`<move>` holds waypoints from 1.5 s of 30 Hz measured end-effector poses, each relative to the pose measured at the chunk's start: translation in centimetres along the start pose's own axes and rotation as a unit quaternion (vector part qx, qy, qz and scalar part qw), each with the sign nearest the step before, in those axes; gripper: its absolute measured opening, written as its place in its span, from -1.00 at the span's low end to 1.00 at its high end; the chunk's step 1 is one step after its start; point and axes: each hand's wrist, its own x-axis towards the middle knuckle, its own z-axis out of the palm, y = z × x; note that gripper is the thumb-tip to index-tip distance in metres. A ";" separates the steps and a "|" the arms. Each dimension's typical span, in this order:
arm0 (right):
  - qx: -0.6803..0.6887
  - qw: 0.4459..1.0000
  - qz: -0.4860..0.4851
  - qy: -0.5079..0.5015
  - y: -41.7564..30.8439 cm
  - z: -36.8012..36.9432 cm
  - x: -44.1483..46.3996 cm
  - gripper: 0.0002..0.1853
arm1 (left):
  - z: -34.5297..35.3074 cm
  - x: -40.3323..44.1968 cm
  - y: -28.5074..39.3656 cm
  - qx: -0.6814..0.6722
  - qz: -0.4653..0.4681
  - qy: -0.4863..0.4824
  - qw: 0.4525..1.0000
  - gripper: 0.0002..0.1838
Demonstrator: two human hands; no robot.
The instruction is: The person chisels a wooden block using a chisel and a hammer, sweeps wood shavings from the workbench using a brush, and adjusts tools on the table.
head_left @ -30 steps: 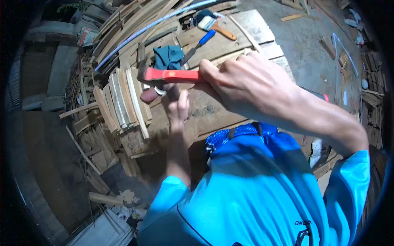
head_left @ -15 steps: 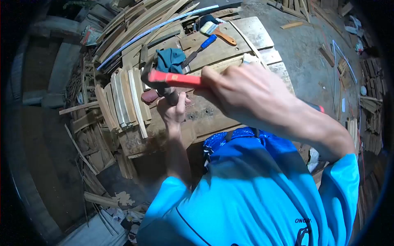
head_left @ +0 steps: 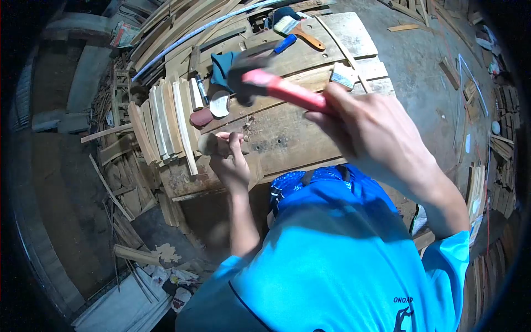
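My right hand (head_left: 381,124) is closed round the red handle of a hammer (head_left: 296,94). Its dark head, smeared by motion, hovers above the wooden workbench (head_left: 310,130), up and right of my left hand. Near the bench's front left, my left hand (head_left: 231,166) grips a small piece with a rounded, brownish-grey end (head_left: 208,144); fingers cover much of it, so its kind is unclear. Just beyond lie a dark red rounded piece (head_left: 201,117) and a pale disc-like piece (head_left: 220,104). A teal cloth (head_left: 221,69) sits partly behind the hammer head.
Wooden strips (head_left: 166,122) stand in a row along the bench's left side. Farther back are a blue-handled tool (head_left: 285,44), a paintbrush (head_left: 298,32) and a small pale block (head_left: 344,76). A long pale-blue rod (head_left: 193,43) lies by stacked boards at the back left.
The hammer has risen away from my left hand, up and to the right. My left hand has dropped slightly nearer to me, and the rounded end of its piece now shows.
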 end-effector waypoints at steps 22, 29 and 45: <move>-0.061 0.978 -0.196 -0.024 -5.3 0.2 4.1 -0.73 | 0.5 0.6 -4.1 -0.061 0.015 0.111 0.992 -0.79; -0.062 0.979 -0.192 0.018 -5.6 1.3 3.8 -0.67 | 0.5 0.0 -1.6 0.066 -0.017 0.107 0.992 -0.80; -0.109 0.980 -0.143 -0.088 -6.4 1.0 3.8 -0.71 | 0.3 0.0 -1.6 0.106 -0.012 0.139 0.985 -0.76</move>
